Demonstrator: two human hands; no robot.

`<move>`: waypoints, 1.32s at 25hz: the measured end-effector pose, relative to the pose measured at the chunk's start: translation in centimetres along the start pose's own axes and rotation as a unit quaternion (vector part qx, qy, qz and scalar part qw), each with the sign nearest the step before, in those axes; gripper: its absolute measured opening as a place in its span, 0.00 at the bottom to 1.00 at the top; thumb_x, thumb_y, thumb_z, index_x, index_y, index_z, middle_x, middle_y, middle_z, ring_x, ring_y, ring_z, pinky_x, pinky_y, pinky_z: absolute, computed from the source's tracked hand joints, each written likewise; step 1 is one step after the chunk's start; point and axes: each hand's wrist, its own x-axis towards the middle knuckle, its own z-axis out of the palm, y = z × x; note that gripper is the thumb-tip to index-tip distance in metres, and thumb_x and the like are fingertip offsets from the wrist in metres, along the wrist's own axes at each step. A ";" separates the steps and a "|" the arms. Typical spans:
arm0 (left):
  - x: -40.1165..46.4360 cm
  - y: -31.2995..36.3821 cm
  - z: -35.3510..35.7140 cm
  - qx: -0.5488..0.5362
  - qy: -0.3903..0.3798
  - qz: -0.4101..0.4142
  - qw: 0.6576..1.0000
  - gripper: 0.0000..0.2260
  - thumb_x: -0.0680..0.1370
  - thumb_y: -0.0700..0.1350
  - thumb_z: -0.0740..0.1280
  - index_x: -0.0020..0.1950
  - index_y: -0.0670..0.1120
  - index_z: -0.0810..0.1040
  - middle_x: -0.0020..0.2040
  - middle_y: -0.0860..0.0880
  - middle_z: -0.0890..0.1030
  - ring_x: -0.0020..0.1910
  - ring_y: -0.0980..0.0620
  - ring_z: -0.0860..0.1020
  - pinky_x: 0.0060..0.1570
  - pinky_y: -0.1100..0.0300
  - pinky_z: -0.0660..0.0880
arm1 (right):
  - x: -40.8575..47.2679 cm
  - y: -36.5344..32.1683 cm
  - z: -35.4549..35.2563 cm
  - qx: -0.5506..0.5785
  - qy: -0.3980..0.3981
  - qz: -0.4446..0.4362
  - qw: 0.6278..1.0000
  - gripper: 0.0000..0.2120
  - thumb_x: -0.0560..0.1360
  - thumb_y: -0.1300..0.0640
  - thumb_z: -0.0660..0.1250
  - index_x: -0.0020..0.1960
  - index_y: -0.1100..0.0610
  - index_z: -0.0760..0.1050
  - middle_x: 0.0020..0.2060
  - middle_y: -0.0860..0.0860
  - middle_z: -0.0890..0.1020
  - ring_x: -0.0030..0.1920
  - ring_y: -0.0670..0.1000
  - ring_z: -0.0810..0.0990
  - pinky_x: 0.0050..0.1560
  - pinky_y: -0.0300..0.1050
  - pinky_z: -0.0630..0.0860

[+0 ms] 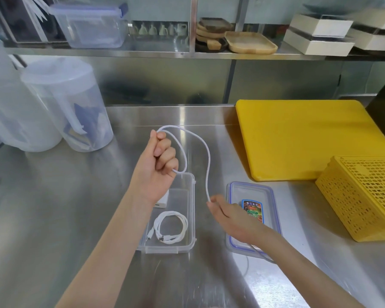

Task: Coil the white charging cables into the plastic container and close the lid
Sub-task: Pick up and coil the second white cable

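A clear plastic container (192, 218) stands open on the steel counter. Inside lie a coiled white cable (171, 227) and a white charger block (162, 200), partly hidden by my left wrist. My left hand (159, 165) is raised above the container's far end and grips a loop of a second white cable (206, 156). That cable arcs right and down to my right hand (229, 215), which pinches it between fingertips. Its tail runs under my right wrist toward the counter's front. The lid (269, 192), blue-sealed with a colourful label, lies flat to the container's right, under my right hand.
A yellow cutting board (302, 138) and a yellow perforated basket (365, 196) sit at the right. Two translucent jugs (71, 107) stand at the left. A shelf behind holds a clear box, wooden trays and white boxes.
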 end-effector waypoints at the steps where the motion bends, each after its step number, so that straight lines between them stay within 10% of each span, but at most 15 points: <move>1: 0.0 -0.3 -0.2 0.003 0.002 0.000 1.000 0.17 0.81 0.51 0.49 0.36 0.49 0.69 0.19 0.52 0.65 0.16 0.55 0.58 0.15 0.66 0.57 | 0.0 0.0 -0.2 -0.019 0.010 -0.012 1.000 0.08 0.80 0.49 0.48 0.46 0.47 0.64 0.27 0.48 0.74 0.26 0.44 0.73 0.28 0.34 0.66; 8: -1.2 -1.6 -0.7 0.276 -0.025 0.004 0.961 0.11 0.81 0.43 0.54 0.43 0.48 0.74 0.26 0.56 0.69 0.23 0.59 0.65 0.25 0.69 0.63 | -1.1 -1.8 -2.6 -0.158 -0.053 -0.089 0.982 0.15 0.79 0.53 0.52 0.54 0.55 0.75 0.41 0.48 0.83 0.39 0.53 0.76 0.37 0.43 0.69; 14: -2.4 -3.8 -0.5 0.494 -0.080 -0.066 0.863 0.11 0.81 0.43 0.54 0.43 0.46 0.72 0.36 0.52 0.84 0.40 0.54 0.82 0.46 0.65 0.79 | -1.2 -3.9 -5.9 -0.132 -0.036 -0.146 0.980 0.11 0.76 0.51 0.59 0.41 0.53 0.78 0.23 0.44 0.70 0.24 0.43 0.69 0.29 0.33 0.65; 20: -2.7 -4.1 0.0 0.573 -0.108 -0.045 0.811 0.13 0.81 0.44 0.53 0.37 0.48 0.68 0.27 0.56 0.75 0.27 0.60 0.74 0.35 0.70 0.73 | -1.0 -4.1 -7.0 -0.080 0.076 -0.123 0.986 0.08 0.73 0.48 0.64 0.38 0.50 0.71 0.22 0.43 0.70 0.27 0.38 0.71 0.28 0.33 0.65; 28: -2.8 -3.0 -0.1 0.343 -0.138 -0.168 0.914 0.12 0.79 0.45 0.56 0.37 0.47 0.72 0.23 0.58 0.61 0.21 0.60 0.57 0.24 0.67 0.55 | -0.1 -4.9 -8.9 0.035 0.114 -0.152 0.981 0.10 0.67 0.46 0.69 0.35 0.45 0.67 0.21 0.43 0.74 0.25 0.41 0.69 0.26 0.31 0.66; 33: -3.4 -0.2 -1.8 -0.096 -0.141 -0.233 0.957 0.09 0.77 0.37 0.56 0.44 0.34 0.73 0.25 0.52 0.54 0.21 0.57 0.51 0.24 0.64 0.48 | 1.0 -3.5 -9.6 0.131 0.191 -0.119 0.965 0.10 0.75 0.54 0.63 0.35 0.47 0.70 0.20 0.39 0.72 0.23 0.40 0.67 0.24 0.30 0.62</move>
